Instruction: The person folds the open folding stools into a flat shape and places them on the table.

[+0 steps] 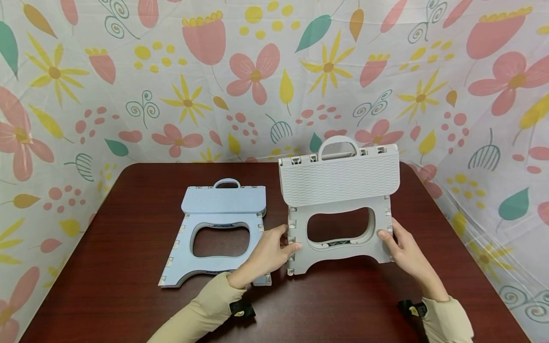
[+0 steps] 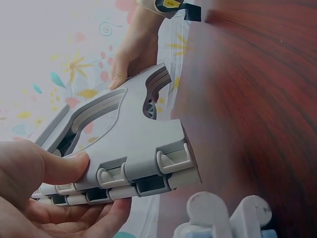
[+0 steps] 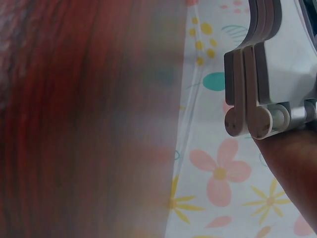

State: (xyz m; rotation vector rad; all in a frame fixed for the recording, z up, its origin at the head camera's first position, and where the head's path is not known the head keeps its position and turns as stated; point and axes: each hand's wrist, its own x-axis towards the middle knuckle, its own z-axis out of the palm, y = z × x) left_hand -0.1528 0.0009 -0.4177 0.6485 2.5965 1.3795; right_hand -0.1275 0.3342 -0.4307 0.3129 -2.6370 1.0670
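Both hands hold a grey folding step stool (image 1: pixel 339 183), folded flat and tilted up over the right half of the table. My left hand (image 1: pixel 270 250) grips its left side edge, thumb on the front face and fingers behind, as the left wrist view also shows. On the opposite edge my right hand (image 1: pixel 405 252) grips with its thumb in front. The stool has a textured top panel, a carry handle (image 1: pixel 339 140) and a large opening in its leg panel. A light blue folding stool (image 1: pixel 225 202) lies folded on the table to the left, partly behind my left forearm.
The dark red-brown wooden table (image 1: pixel 128 214) has its far edge close to a flower-printed curtain (image 1: pixel 253 119), which also hangs at both sides. Black straps (image 1: pixel 242 308) circle both wrists below the beige sleeves.
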